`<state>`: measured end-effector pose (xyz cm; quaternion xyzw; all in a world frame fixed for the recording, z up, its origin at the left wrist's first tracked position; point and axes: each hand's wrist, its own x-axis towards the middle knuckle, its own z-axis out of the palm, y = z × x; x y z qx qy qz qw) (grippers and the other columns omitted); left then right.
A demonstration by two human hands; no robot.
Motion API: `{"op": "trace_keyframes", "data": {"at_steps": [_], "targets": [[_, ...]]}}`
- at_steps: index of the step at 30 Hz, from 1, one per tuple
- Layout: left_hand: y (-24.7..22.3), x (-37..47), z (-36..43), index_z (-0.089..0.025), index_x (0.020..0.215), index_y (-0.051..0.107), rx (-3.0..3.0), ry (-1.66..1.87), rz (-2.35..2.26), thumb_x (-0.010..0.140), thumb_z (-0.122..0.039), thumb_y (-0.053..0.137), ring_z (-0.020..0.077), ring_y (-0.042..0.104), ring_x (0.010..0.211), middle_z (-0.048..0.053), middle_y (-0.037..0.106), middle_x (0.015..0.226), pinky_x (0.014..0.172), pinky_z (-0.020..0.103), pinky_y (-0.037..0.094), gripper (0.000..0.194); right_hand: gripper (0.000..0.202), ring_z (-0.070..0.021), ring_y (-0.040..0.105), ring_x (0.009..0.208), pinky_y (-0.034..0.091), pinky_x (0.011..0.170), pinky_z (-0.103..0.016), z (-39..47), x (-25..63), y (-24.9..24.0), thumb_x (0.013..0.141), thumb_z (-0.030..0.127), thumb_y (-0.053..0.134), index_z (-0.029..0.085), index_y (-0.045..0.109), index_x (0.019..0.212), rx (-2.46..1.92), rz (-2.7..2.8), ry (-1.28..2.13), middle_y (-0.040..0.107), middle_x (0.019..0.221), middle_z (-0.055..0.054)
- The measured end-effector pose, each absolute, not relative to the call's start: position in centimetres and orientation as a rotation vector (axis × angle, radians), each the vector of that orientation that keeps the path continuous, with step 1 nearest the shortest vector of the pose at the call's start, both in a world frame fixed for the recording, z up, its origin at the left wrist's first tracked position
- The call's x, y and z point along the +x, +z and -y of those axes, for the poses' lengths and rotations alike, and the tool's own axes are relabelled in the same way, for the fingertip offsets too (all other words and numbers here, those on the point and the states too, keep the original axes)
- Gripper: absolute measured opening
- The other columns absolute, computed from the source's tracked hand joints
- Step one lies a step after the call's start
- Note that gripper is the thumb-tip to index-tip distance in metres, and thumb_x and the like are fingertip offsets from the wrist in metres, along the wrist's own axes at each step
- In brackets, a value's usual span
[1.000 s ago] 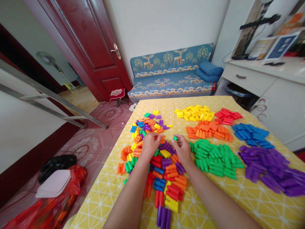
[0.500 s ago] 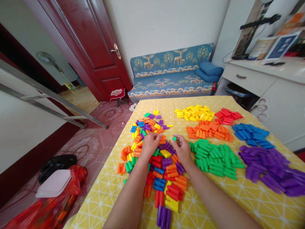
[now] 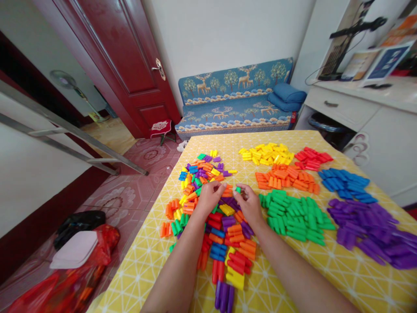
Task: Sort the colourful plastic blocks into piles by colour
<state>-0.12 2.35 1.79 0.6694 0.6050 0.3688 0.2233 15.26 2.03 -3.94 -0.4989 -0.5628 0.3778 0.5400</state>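
Green piece: in my right hand (image 3: 250,202), above the desk (image 3: 137,265) between the mixed heap and the green pile; the green piece (image 3: 238,190) is small and bright, mostly hidden by the fingers.
Right hand: narrow, thumb and fingertips closed on that piece.
Left hand: fingers bent close together over the mixed heap; I cannot tell whether the left hand (image 3: 211,198) grips anything; an orange piece (image 3: 229,190) lies just beside its fingertips.
Mixed heap: ribbed pieces like short tubes joined side by side; orange, green, purple, blue, red and yellow jumbled in the mixed heap (image 3: 215,223), under and around my left hand, trailing toward me.
Sorted piles: to my right, a yellow pile (image 3: 269,154) and a red pile (image 3: 311,159) at the far side; an orange pile (image 3: 285,176) and a blue pile (image 3: 344,184) nearer; then a green pile (image 3: 295,215) and a purple pile (image 3: 368,230).
Surface: yellow cloth with white crossing lines.
Room: blue sofa (image 3: 224,114) with deer and trees beyond the desk; dark red door (image 3: 130,48); red stool (image 3: 160,127); white cabinet (image 3: 384,139) at right; reddish tiles; black bag (image 3: 80,221) and red bag (image 3: 58,289) at left.
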Motion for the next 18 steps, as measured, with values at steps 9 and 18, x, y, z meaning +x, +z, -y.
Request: {"op": "trace_keyframes", "data": {"at_steps": [9, 18], "targets": [[1.6, -0.1, -2.4, -0.014, 0.062, 0.059, 1.815, 1.036, -1.663, 0.086, -0.044, 0.051, 0.0102, 0.043, 0.053, -0.003, 0.049, 0.053, 0.052, 0.022, 0.028, 0.039, 0.038, -0.0176, 0.06, 0.072, 0.05, 0.066, -0.03, -2.0, 15.3, -3.8, 0.081, 0.045, 0.06, 0.017, 0.061, 0.107, -1.199, 1.368, 0.877, 0.067, 0.09, -0.006], [0.9, -0.4, -2.6, -0.013, 0.067, 0.062, 1.841, 1.035, -1.68, 0.086, -0.039, 0.052, 0.0103, 0.046, 0.054, -0.002, 0.052, 0.056, 0.053, 0.022, 0.03, 0.034, 0.037, -0.0178, 0.06, 0.072, 0.049, 0.066, -0.031, -2.0, 15.4, -3.7, 0.081, 0.044, 0.059, 0.017, 0.061, 0.107, -1.208, 1.389, 0.88, 0.066, 0.088, -0.006]]}}
